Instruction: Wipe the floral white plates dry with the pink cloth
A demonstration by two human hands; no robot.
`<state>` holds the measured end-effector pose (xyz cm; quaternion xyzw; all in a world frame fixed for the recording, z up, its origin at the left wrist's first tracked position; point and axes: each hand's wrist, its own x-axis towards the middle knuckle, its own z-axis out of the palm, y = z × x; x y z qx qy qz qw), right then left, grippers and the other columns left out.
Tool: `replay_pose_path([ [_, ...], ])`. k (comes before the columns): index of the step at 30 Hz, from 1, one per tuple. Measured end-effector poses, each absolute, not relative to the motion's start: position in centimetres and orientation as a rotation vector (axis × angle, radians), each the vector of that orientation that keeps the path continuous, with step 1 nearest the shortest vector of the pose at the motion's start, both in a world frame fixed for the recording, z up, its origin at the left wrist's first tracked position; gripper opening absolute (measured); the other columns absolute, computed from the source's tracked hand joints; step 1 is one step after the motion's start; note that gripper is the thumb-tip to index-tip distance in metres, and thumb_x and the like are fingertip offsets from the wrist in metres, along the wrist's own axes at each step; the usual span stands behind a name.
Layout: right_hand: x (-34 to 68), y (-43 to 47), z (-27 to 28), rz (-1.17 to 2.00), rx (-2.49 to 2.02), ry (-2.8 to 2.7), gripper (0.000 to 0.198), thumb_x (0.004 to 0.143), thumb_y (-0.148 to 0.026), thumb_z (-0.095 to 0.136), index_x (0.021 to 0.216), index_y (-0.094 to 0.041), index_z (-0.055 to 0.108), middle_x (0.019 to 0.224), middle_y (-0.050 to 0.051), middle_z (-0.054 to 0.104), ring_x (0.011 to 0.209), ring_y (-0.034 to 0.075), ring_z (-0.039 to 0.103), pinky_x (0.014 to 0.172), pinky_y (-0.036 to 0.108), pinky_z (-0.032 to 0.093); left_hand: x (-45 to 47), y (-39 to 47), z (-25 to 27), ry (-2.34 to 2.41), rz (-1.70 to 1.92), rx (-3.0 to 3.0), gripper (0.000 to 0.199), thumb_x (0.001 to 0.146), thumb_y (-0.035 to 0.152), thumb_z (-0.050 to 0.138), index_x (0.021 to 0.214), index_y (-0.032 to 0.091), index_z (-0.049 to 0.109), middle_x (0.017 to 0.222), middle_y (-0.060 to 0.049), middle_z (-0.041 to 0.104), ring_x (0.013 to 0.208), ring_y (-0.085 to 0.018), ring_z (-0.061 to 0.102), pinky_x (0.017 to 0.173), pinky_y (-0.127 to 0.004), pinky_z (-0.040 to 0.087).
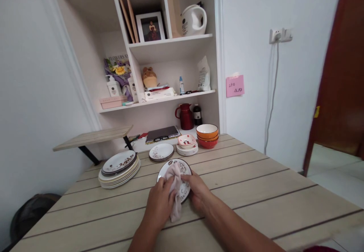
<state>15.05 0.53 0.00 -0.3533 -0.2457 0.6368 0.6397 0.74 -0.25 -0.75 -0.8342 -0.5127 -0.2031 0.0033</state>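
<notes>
A white plate with a dark rim and brown flower pattern (185, 187) is tilted up just above the near middle of the table. My right hand (198, 191) grips its right edge, thumb on the face and fingers behind. In my left hand (162, 199) is a pale pink cloth (176, 176), bunched and pressed against the plate's face. The cloth's lower end hangs below the hand. Part of the plate is hidden behind the cloth and the left fingers.
Stacked plates (119, 172) stand on the wooden table (256, 191) at left. Behind the held plate are a smaller plate stack (161, 151), small dishes (187, 149) and orange and red bowls (207, 135). A raised wooden shelf (93, 137) stands at the back left.
</notes>
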Motion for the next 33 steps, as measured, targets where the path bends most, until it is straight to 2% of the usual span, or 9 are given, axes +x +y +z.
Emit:
replay_pose_path([
  [8, 14.98, 0.28, 0.49, 1.460, -0.809, -0.540, 0.040, 0.053, -0.010, 0.060, 0.093, -0.013, 0.064, 0.064, 0.003, 0.071, 0.053, 0.017, 0.061, 0.054, 0.028, 0.047, 0.49, -0.02, -0.73, -1.626, -0.721, -2.662, 0.043, 0.090, 0.026, 0.044, 0.132, 0.025, 0.053, 0.115, -0.010, 0.057, 0.101, -0.022, 0.059, 0.089, -0.033, 0.045],
  [15, 14.99, 0.17, 0.46, 1.475, -0.842, -0.494, 0.042, 0.055, -0.011, 0.061, 0.097, -0.015, 0.064, 0.071, 0.004, 0.073, 0.056, 0.018, 0.062, 0.055, 0.028, 0.047, 0.52, 0.24, -0.97, -1.756, -0.761, -2.631, 0.044, 0.090, 0.029, 0.043, 0.132, 0.022, 0.053, 0.122, -0.012, 0.055, 0.107, -0.023, 0.058, 0.092, -0.034, 0.044],
  [22, 14.99, 0.19, 0.54, 1.481, -0.832, -0.522, 0.047, 0.056, -0.011, 0.060, 0.103, -0.014, 0.063, 0.069, 0.004, 0.073, 0.057, 0.018, 0.062, 0.056, 0.028, 0.047, 0.59, -0.15, -0.53, -1.656, -0.642, -2.634, 0.044, 0.091, 0.027, 0.040, 0.134, 0.022, 0.050, 0.118, -0.012, 0.055, 0.101, -0.022, 0.058, 0.089, -0.034, 0.045],
  [33, 14.82, -0.07, 0.49, 1.525, -0.886, -0.503, 0.042, 0.062, -0.010, 0.060, 0.104, -0.014, 0.060, 0.073, 0.005, 0.072, 0.057, 0.017, 0.063, 0.055, 0.027, 0.048, 0.05, -0.54, -0.67, -1.775, -0.704, -2.630, 0.045, 0.091, 0.029, 0.040, 0.134, 0.024, 0.049, 0.120, -0.010, 0.055, 0.107, -0.022, 0.057, 0.093, -0.033, 0.043],
])
